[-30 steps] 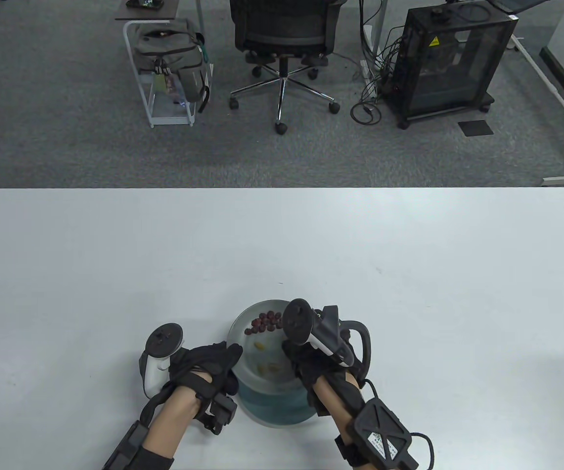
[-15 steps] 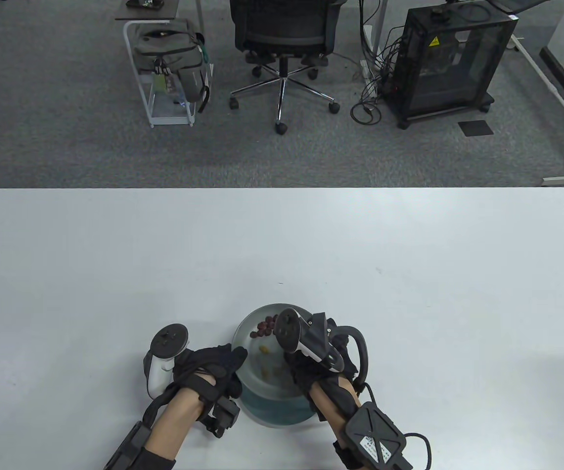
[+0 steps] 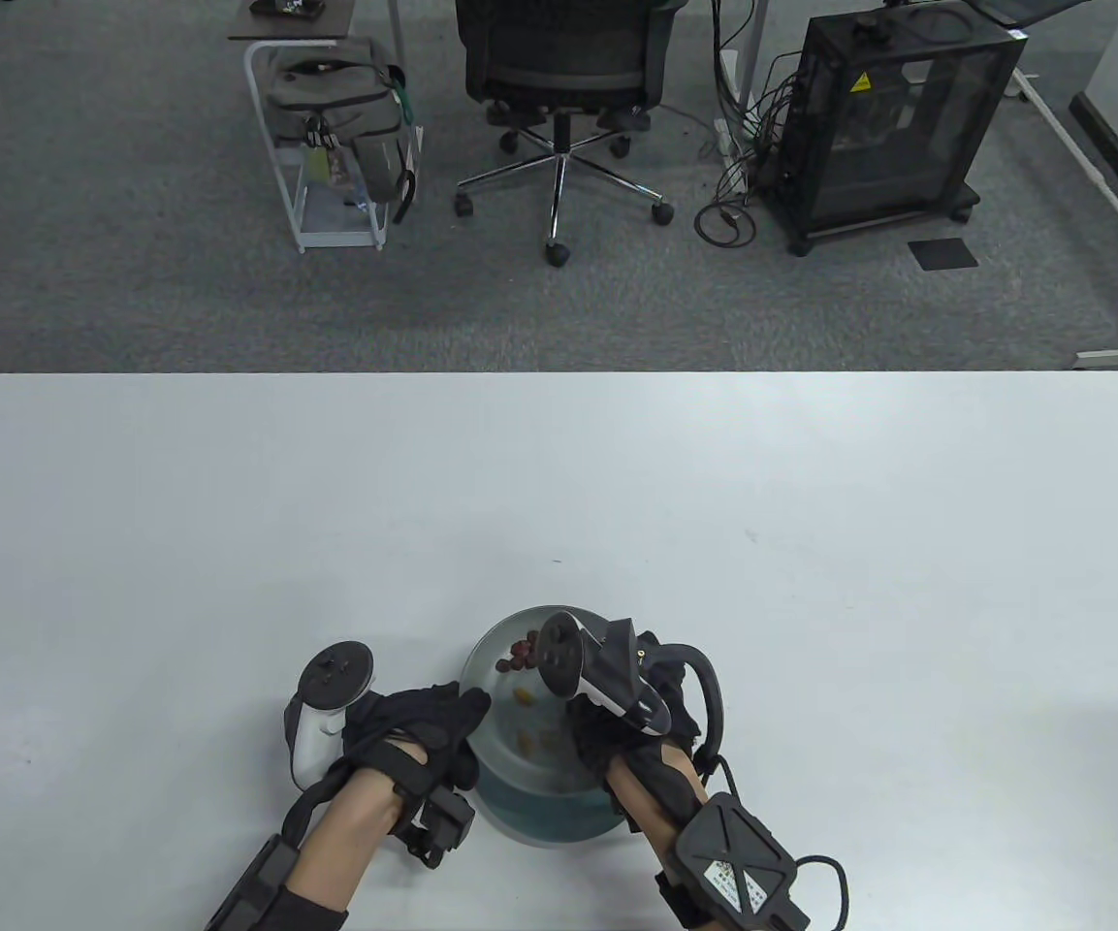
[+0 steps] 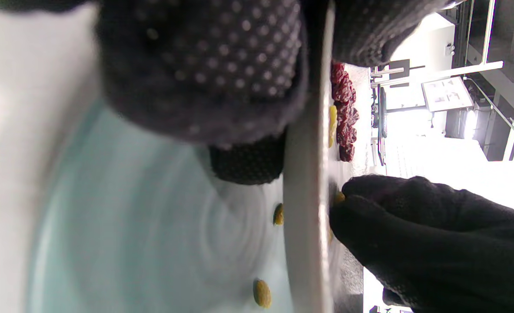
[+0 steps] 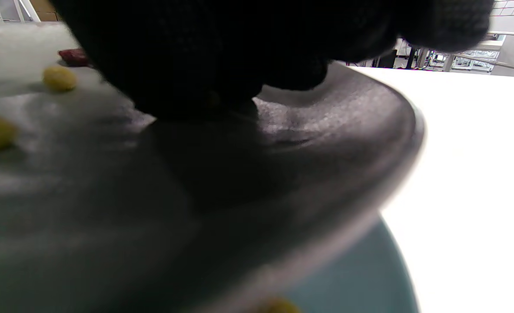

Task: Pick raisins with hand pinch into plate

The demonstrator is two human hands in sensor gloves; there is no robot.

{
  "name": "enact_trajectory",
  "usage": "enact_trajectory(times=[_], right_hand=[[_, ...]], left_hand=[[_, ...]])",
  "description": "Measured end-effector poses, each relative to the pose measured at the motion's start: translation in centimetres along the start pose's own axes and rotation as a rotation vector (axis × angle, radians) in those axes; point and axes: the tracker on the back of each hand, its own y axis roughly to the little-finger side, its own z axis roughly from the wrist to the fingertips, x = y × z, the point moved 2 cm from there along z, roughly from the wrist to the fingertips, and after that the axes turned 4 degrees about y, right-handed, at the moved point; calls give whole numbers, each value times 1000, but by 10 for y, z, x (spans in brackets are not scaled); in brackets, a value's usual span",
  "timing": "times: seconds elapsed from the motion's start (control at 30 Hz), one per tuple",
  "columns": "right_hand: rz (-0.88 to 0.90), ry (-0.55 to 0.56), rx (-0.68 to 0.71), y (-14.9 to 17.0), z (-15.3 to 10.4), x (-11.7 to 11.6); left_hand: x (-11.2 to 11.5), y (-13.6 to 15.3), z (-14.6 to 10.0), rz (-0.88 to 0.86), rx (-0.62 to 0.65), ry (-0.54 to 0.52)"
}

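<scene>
table view: the right hand is seen shifted left over the grey plate since a second ago, nearer the yellow raisins.
left wrist view: the plate rim is gripped by the left hand.
right wrist view: the right grip's state cannot be told.

The right hand is a dark blur, its fingertips' hold unreadable; both forearms run off the table view's bottom edge.

Grey plate overlaps teal plate; raisins at its far side.
</scene>
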Motion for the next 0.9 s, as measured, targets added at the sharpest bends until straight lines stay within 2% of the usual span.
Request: enact_trajectory(times=[0.57,0.9], right_hand=[[23,14,11,1,1,0],[101,64,18,6,-9,16]], left_hand=[[-1,0,-1,11,-3,-3],[-8,1,-2,0,-4,-48]])
